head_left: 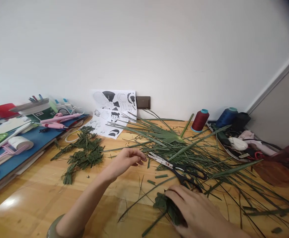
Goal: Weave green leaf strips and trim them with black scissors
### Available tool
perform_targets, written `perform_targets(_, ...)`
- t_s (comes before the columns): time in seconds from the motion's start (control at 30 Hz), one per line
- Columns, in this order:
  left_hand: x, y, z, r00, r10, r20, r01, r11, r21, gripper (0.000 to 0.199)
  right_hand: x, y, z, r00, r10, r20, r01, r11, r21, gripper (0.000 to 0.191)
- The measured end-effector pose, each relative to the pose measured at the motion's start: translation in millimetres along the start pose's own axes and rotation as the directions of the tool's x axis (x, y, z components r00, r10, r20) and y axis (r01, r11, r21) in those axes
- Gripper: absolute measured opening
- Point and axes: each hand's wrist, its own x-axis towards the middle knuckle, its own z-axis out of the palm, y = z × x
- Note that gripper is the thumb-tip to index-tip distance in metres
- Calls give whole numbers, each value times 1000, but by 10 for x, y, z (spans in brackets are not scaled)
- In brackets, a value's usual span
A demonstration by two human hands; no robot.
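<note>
My right hand (194, 208) is wrapped round a green woven leaf piece (160, 201), whose knotted end and a trailing strip stick out to the left. The palm hides the rest of it. Farther forward, my left hand (128, 160) hovers over the table with loosely bent fingers and nothing visible in them. Its fingertips are close to the tip of the black-handled scissors (163, 161), which lie among cut leaf strips. Behind the scissors spreads a fan-shaped palm leaf (169, 134) with its stalk pointing up and back.
Woven leaf figures (87, 153) lie at left on the wooden table (104, 208). A printed sheet (113, 114) leans against the wall. Thread spools (200, 121) and a cluttered tray (233, 155) stand at right. Pink glue guns (60, 120) rest on the blue board at left.
</note>
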Motion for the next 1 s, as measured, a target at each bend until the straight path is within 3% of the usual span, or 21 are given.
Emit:
perform_targets(0.07, -5, -13, 40, 1000, -15, 25, 16, 1000, -16, 17, 95, 81, -33, 995, 91, -31, -82, 972, 221, 16)
perform_targets(0.1, -7, -16, 73, 999, -27, 39, 29, 999, -31, 17, 156, 129, -74, 984, 173, -32, -149, 919, 365, 13)
perform_targets(0.17, -17, -18, 161, 996, -60, 64, 65, 995, -80, 19, 283, 213, -176, 942, 328, 67, -287, 689, 666, 17)
perform_targets(0.2, -25, -17, 213, 994, -75, 76, 83, 990, -110, 21, 339, 239, -224, 929, 357, 101, -313, 608, 729, 19)
perform_targets(0.27, -42, -13, 324, 992, -82, 92, 97, 980, -171, 26, 421, 254, -294, 915, 381, 134, -325, 500, 803, 18)
perform_targets(0.4, -56, -3, 504, 996, -45, 73, 66, 949, -307, 30, 486, 192, -311, 921, 368, 129, -276, 380, 883, 17)
perform_targets(0.6, 20, 17, 565, 996, -84, -24, 59, 848, -527, 12, 534, 191, -236, 948, 302, 104, -166, 189, 968, 15)
perform_targets(0.73, 60, -1, 528, 987, -157, -38, 99, 770, -630, 12, 569, 241, -214, 957, 277, 87, -125, 124, 984, 19)
perform_targets(0.8, 69, -38, 496, 975, -199, -96, 91, 756, -649, 14, 584, 265, -209, 953, 293, 76, -117, 125, 985, 22)
perform_targets(1.0, 61, -215, 237, 920, -239, -310, -12, 774, -633, 18, 601, 313, -211, 936, 341, 88, -181, 250, 951, 25)
